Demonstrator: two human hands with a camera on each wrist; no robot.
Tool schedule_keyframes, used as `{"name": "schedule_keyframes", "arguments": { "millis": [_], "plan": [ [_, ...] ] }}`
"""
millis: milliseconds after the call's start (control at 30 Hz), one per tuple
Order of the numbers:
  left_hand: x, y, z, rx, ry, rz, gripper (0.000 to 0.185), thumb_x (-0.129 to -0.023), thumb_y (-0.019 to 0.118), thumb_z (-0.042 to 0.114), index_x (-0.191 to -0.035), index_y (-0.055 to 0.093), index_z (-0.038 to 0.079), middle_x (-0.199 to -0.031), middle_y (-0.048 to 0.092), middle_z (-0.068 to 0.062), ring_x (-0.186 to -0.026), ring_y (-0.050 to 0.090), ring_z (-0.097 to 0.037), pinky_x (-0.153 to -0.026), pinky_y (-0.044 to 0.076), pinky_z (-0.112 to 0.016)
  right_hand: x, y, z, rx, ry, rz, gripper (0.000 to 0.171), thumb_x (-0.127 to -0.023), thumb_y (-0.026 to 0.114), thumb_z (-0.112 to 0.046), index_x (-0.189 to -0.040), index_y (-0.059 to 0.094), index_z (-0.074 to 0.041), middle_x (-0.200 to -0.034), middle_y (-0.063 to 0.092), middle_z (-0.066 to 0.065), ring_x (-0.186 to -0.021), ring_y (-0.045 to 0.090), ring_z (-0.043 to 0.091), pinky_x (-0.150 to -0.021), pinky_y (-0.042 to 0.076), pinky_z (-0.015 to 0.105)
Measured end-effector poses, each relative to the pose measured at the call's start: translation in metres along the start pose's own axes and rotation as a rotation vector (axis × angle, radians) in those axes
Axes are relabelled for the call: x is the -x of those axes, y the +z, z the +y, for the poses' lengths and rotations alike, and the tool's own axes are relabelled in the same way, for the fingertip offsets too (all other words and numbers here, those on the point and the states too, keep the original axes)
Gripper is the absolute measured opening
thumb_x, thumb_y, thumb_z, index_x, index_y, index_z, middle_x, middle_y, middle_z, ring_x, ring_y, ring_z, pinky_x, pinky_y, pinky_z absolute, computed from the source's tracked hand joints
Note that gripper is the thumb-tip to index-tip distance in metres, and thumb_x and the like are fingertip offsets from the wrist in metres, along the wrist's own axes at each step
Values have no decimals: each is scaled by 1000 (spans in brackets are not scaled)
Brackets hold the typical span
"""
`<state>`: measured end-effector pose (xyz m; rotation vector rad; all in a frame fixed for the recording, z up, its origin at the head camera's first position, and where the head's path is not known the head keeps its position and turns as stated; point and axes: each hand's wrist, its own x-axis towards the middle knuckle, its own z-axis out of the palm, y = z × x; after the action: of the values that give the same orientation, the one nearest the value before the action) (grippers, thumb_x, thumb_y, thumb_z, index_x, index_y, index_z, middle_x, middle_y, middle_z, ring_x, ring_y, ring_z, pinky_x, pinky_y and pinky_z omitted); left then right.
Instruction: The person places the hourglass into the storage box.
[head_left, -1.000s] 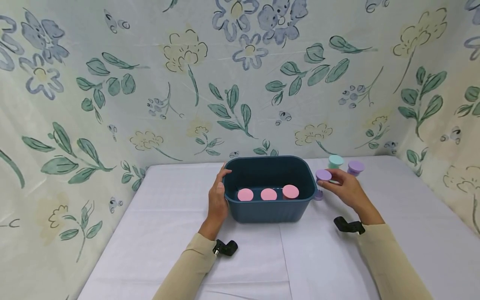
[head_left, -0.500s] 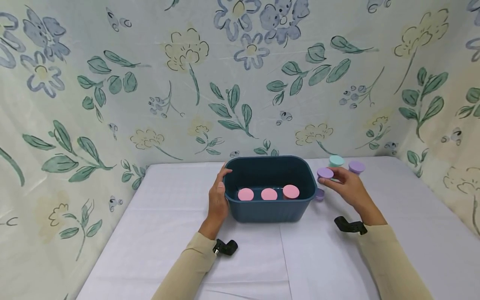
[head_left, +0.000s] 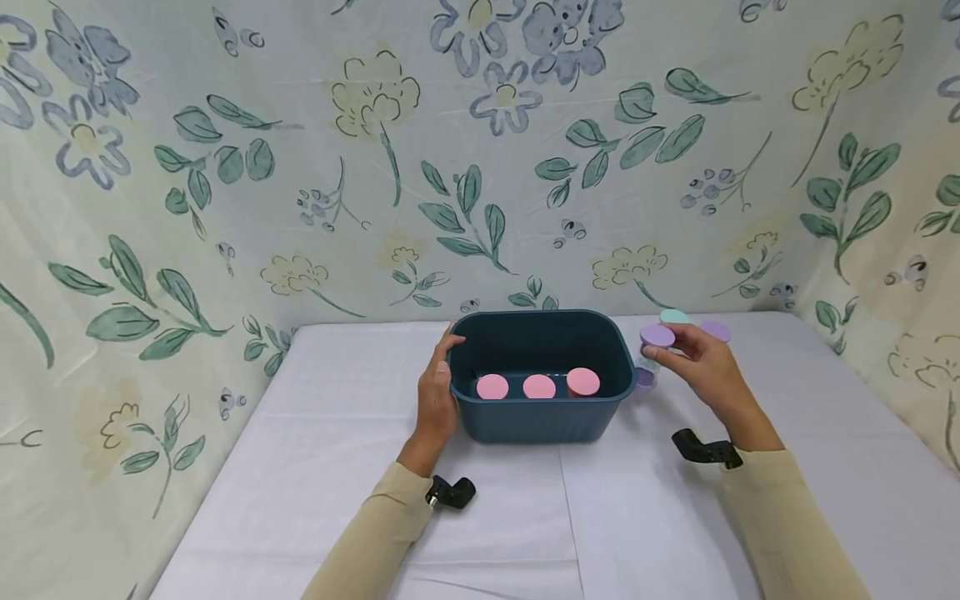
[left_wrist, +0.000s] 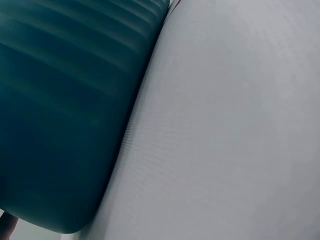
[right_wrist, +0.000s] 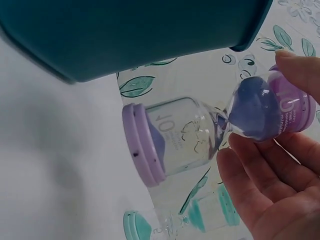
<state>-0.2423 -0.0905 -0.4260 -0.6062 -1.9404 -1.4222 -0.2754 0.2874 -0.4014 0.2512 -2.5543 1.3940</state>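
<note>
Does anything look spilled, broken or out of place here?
Nothing stands out. The purple hourglass in the right hand shows no visible crack, its sand inside the glass. Three pink tops sit in a row in the dark blue bin; the teal hourglass stands upright.

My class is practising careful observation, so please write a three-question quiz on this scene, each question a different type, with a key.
1. How many pink tops show inside the dark teal bin?
2. Which number is printed on the lilac-ended hourglass that the right hand holds? A) 25 B) 10 C) 60
3. True or false: the left hand also holds an hourglass.

Key: 1. Three. 2. B. 3. False; it rests against the bin's end.
</note>
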Motion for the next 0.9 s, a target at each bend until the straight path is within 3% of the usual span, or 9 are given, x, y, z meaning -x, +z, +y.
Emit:
{"name": "schedule_keyframes", "arguments": {
  "millis": [100, 167, 500, 600, 733, 900],
  "plan": [
    [0, 0, 1, -1, -2, 0, 42, -94, 24, 0, -127, 48, -10, -145, 38, -30, -136, 34, -42, -114, 25, -44, 1, -1, -3, -19, -15, 10, 55, -87, 70, -37, -133, 54, -12, -124, 57, 5, -113, 52, 7, -89, 44, 12],
    [0, 0, 1, -5, -2, -3, 42, -94, 24, 0, -127, 48, -10, -145, 38, -30, -136, 35, -42, -114, 26, -44, 1, -2, -5, -39, -21, 16, 54, -87, 70, -35, -133, 55, -11, -125, 57, 6, -110, 52, 3, -86, 43, 8],
    [-1, 0, 1, -14, -15, -7, 42, -94, 24, 0, -127, 48, -9, -146, 37, -29, -137, 34, -42, -113, 26, -46, 2, -9, -18, -38, 18, 53, 55, -87, 69, -39, -132, 54, -12, -129, 55, 5, -113, 51, 7, -88, 44, 13],
    [1, 2, -11, -12, -20, -3, 43, -94, 24, -1, -129, 48, -7, -147, 37, -27, -138, 33, -39, -113, 25, -48, 3, -10, -20, -51, 22, 61, 55, -87, 69, -38, -132, 53, -12, -129, 54, 4, -114, 51, 6, -90, 44, 13],
    [4, 7, -34, -30, -19, 6, 44, -101, 21, 16, -132, 48, 2, -149, 37, -22, -140, 33, -31, -113, 26, -47, 5, -11, -23, -62, 12, 80, 55, -87, 70, -37, -133, 53, -12, -127, 56, 4, -110, 53, 4, -87, 44, 11],
    [4, 7, -44, -31, 11, 12, 54, -103, 18, 41, -133, 49, 9, -149, 38, -20, -140, 33, -25, -114, 27, -43, 7, -13, -30, -104, -14, 97, 54, -87, 70, -32, -133, 53, -11, -124, 59, 2, -104, 58, 4, -84, 44, 8]
  ]
}}
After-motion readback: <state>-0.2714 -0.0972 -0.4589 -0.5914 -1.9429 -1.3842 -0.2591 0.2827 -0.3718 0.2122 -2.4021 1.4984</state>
